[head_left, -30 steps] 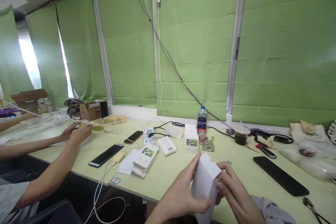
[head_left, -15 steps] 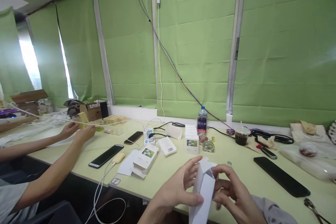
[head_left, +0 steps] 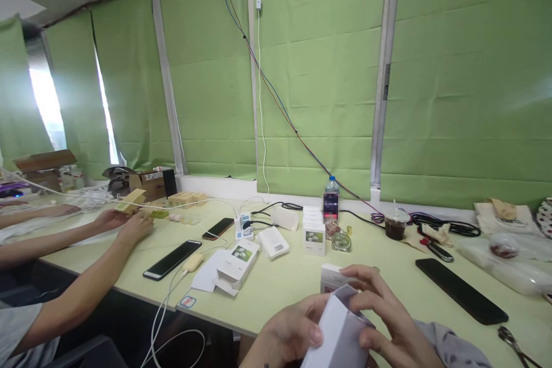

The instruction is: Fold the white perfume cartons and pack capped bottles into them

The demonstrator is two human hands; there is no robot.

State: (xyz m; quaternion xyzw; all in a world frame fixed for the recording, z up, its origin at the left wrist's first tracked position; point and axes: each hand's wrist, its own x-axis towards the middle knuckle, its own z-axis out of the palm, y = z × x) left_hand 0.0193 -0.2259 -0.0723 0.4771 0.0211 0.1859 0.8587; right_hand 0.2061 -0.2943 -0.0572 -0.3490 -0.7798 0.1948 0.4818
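Observation:
Low in the view, a white cardboard box point(head_left: 334, 328) is between my two hands, its upper end standing open. My left hand point(head_left: 297, 325) grips its left side, thumb on the near face. My right hand point(head_left: 383, 313) is closed on its right side and upper edge, the fingers curled over the rim. Just behind the fingers shows a white printed panel point(head_left: 331, 276); I cannot tell whether it belongs to this box or to another one. The lower part of the box is cut off by the frame.
White boxes point(head_left: 314, 240) stand in a row beyond my hands. An open white box point(head_left: 236, 264) lies to the left, near a phone point(head_left: 172, 260) and power strip point(head_left: 244, 226). A black phone point(head_left: 461, 290) and a cup point(head_left: 395, 224) are rightward. A co-worker's hands point(head_left: 133, 230) hold a yellow box.
The box has tilted and dropped lower, and its body looks wider. My right hand has shifted over its upper edge. A printed white panel now shows behind it. The co-worker's yellow box has tilted.

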